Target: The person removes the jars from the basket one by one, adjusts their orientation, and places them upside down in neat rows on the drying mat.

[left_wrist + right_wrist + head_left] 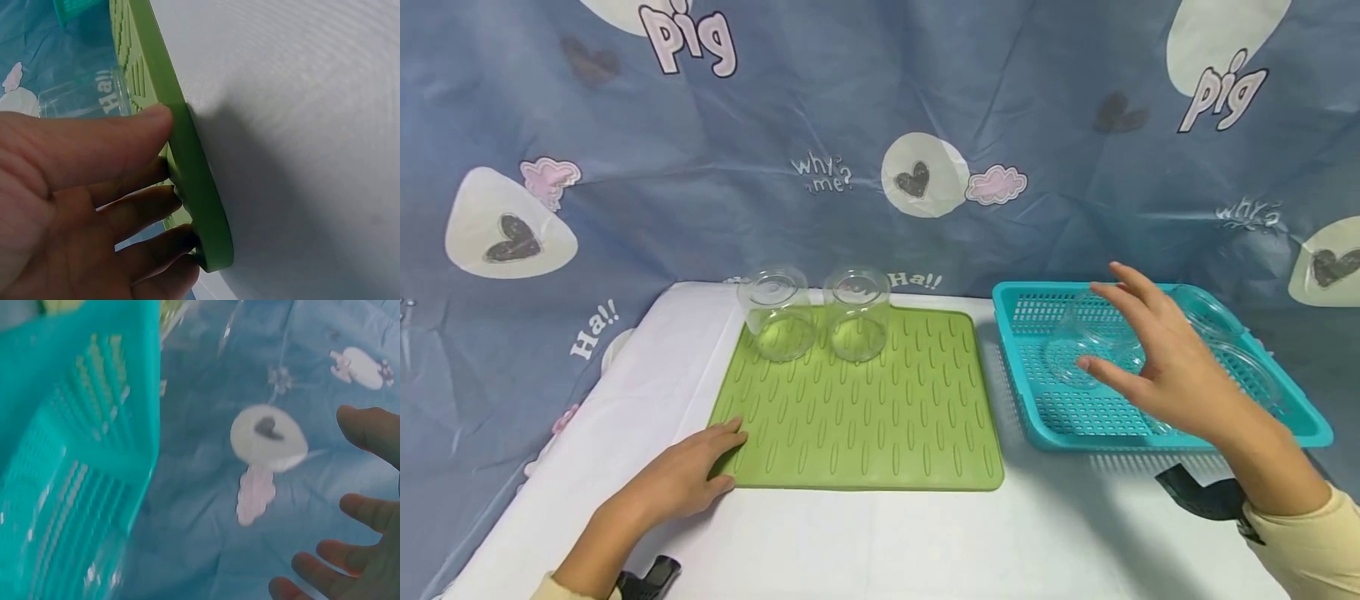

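Note:
Two clear glasses, a left one [778, 317] and a right one [857, 317], stand side by side at the back of a green ribbed mat [865, 417]. My left hand [681, 471] rests at the mat's front left corner. In the left wrist view its thumb [140, 128] and fingertips touch the mat's edge [187, 162], fingers slightly bent. My right hand [1172, 358] hovers over a turquoise basket [1015, 367], fingers spread and holding nothing. Inside the basket lie several clear glasses, one of them [1067, 358] left of the hand; others are partly hidden behind it.
A white cloth [880, 542] covers the table around the mat and basket. Behind stands a blue printed curtain [865, 108], close to the basket's back rim. In the right wrist view the basket's wall [147, 425] appears blurred on the left.

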`<state>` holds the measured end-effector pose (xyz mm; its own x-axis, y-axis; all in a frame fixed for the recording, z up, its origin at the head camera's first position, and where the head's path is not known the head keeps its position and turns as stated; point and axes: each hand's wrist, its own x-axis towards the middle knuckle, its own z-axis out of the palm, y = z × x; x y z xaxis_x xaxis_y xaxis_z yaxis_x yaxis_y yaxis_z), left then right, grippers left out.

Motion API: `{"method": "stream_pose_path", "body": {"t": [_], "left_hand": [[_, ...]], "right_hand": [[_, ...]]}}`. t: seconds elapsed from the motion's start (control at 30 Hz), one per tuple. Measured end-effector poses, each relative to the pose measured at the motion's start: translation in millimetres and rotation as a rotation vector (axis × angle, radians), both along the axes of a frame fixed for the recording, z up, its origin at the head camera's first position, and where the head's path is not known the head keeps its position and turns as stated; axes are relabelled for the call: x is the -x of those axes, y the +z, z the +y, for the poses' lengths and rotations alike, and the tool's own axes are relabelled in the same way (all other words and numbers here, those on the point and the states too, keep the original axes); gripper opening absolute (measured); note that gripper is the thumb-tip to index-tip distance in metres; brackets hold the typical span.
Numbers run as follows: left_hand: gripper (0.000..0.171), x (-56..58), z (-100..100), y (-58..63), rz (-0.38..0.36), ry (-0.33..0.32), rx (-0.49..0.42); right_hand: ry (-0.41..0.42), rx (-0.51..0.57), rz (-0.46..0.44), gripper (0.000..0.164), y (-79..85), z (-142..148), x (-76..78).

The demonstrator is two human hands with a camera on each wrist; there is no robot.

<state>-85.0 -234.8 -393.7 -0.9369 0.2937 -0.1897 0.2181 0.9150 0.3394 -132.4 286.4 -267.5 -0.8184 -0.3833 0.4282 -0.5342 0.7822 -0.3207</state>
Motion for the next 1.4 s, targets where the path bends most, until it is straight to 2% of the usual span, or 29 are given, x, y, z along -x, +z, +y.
{"method": "stream_pose_path", "body": {"t": [0.2, 0.43, 0.53, 0.67, 0.97, 1.07, 1.23, 1.3, 1.4], "left_hand": [[0.055, -1.9, -0.5, -0.6, -0.005, 0.003, -0.001], [0.055, -1.1, 0.2, -0.6, 0.005, 0.006, -0.004], [0.055, -0.6, -0.5, 0.1, 0.009, 0.006, -0.002], [0.055, -0.8, -0.6, 1.1, 0.009, 0.005, -0.005], [0.055, -2.3, -0.1, 1.4, -0.002, 0.009, -0.009], [0.055, -2.6, 0.1, 0.7, 0.004, 0.010, -0.007], [0.056, -2.5, 0.7, 0.4, -0.006, 0.014, -0.011], [0.056, -2.4, 0.5, 0.6, -0.009, 0.013, -0.010], [0.055, -2.0, 0.0, 0.8, -0.004, 0.017, -0.012]], "right_hand": [[-0.065, -0.093, -0.074, 0.086, 11.6, 22.0, 12.8], [-0.082, -0.280, -0.216, 0.087, 13.8, 39.2, 45.4], [-0.080, -0.313, -0.286, 0.090, 9.1, 43.7, 58.5], [-0.093, -0.338, -0.388, 0.102, -2.5, 51.4, 72.6], [-0.223, -0.496, -0.543, 0.132, -22.6, 59.5, 95.9], [-0.242, -0.502, -0.584, 0.137, -27.9, 61.7, 101.2], [-0.256, -0.458, -0.554, 0.137, -37.2, 61.3, 104.7], [-0.227, -0.430, -0.523, 0.135, -41.1, 57.9, 104.9], [-0.148, -0.329, -0.545, 0.134, -46.9, 50.8, 106.3]]}}
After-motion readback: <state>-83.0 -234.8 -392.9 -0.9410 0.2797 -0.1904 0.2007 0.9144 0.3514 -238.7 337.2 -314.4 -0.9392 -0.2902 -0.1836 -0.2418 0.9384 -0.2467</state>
